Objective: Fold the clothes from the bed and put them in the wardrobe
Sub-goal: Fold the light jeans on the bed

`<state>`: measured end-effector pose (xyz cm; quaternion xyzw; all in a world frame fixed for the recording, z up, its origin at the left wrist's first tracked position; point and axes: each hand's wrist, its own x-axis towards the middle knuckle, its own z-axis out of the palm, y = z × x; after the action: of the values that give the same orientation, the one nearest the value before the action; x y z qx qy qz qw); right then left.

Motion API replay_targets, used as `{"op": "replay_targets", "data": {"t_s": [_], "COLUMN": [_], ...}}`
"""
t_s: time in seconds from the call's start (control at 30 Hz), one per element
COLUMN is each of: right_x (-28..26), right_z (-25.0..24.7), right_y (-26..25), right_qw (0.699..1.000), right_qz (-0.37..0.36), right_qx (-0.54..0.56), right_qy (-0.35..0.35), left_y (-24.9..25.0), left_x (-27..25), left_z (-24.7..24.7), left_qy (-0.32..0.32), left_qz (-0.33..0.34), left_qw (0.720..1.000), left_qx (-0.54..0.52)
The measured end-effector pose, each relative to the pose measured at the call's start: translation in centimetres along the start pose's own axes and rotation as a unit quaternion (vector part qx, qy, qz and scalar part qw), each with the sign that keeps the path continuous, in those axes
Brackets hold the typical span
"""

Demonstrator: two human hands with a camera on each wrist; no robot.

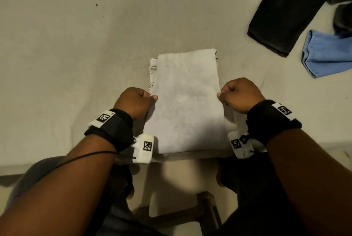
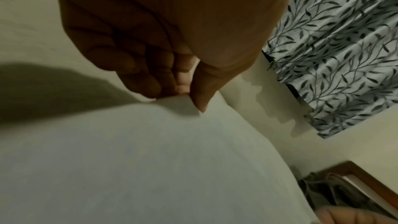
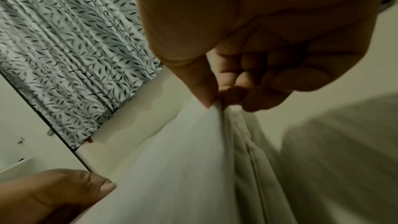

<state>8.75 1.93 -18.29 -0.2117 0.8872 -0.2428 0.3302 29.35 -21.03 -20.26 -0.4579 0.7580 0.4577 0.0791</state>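
Black garment (image 1: 297,9) | blue cloth (image 1: 327,55) | right of white garment (image 1: 186,102)

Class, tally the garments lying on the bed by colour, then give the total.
White: 1, the white garment, pinched by the left hand and right hand
Black: 1, the black garment
Blue: 1, the blue garment
Total: 3

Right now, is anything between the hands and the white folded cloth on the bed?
Nothing visible is. The left hand pinches the left edge of the white folded cloth, and the right hand pinches its right edge. The black trouser leg and blue fabric piece lie apart, far right. The wardrobe is not in view.
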Motion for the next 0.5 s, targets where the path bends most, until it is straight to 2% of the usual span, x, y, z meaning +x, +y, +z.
{"op": "replay_targets", "data": {"t_s": [0.1,0.17,0.23,0.3,0.4,0.5], "right_x": [1.0,2.4,3.9,5.6,7.4,8.6], "right_z": [-1.5,-1.8,-1.3,-0.7,0.4,0.8], "right_y": [-1.0,-1.4,-1.7,-2.0,-2.5,-2.7], "right_qw": [0.996,0.988,0.982,0.975,0.967,0.967], "right_qz": [-0.026,-0.040,-0.044,-0.043,-0.031,-0.045], "right_qx": [0.056,0.098,0.122,0.153,0.185,0.172], "right_qy": [0.062,0.114,0.138,0.155,0.173,0.183], "left_y": [1.8,3.5,5.0,6.0,5.9,5.9], "left_x": [0.8,2.1,3.8,5.5,7.5,8.4], "left_z": [-0.6,-1.1,-1.0,-1.0,-0.9,-0.2], "left_qy": [-0.013,0.009,0.031,0.042,0.039,0.043], "left_qz": [0.022,0.064,0.089,0.074,0.035,0.038], "left_qw": [1.000,0.998,0.995,0.992,0.994,0.992], "left_qx": [-0.003,0.014,-0.026,-0.094,-0.093,-0.117]}}
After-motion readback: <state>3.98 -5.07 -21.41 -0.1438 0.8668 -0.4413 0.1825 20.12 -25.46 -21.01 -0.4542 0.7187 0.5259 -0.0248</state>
